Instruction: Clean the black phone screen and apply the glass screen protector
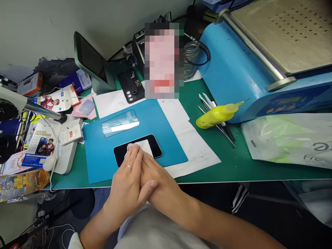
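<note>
A black phone (156, 145) lies face up on a blue mat (160, 117) near the table's front edge. A white wipe (145, 145) rests on its screen. My left hand (127, 180), a ring on one finger, lies flat with its fingertips on the wipe. My right hand (155, 176) is tucked partly beneath the left one, its fingers stretched towards the wipe and mostly covered. A clear glass screen protector (120, 123) sits on the mat just beyond the phone, apart from both hands.
White paper sheets (197, 145) lie under the mat on a green table cover (233, 166). A yellow squeeze bottle (215, 116) and tweezers (227, 133) lie right of them, before a blue machine (233, 69). A plastic bag (285, 138) is far right; boxes and packaging (41, 145) crowd the left.
</note>
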`<action>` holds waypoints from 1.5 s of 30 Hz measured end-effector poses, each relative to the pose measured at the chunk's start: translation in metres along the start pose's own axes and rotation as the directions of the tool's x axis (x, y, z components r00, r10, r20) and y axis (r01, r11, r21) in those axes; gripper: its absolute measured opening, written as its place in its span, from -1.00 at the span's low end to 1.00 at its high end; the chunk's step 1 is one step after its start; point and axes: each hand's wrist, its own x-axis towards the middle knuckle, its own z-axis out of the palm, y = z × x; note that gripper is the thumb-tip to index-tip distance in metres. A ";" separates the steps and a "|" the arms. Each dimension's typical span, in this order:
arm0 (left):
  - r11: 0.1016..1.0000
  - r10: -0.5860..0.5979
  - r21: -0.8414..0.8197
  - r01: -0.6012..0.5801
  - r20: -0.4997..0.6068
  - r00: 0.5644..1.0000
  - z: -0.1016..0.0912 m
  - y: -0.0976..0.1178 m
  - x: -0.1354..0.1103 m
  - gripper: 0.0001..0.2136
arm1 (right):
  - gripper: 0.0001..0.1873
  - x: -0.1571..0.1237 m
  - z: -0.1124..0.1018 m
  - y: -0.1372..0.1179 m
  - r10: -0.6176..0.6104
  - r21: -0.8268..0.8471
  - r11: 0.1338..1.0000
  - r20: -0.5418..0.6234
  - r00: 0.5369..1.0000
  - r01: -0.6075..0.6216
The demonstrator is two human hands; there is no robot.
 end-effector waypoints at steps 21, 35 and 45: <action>0.942 0.185 0.286 -0.176 -0.004 0.983 -0.022 -0.024 0.043 -0.79 | -0.88 -0.033 -0.090 0.070 0.016 0.224 0.971 -0.404 0.915 0.082; 0.941 0.202 0.242 -0.235 0.153 0.967 -0.042 -0.024 0.051 -0.86 | -0.78 0.010 -0.077 0.050 -0.178 -0.137 0.977 -0.088 0.980 0.165; 0.971 0.114 0.180 -0.156 0.224 0.968 -0.026 -0.024 0.058 -0.78 | -0.70 -0.012 -0.075 0.040 -0.202 -0.129 0.972 -0.046 0.978 0.195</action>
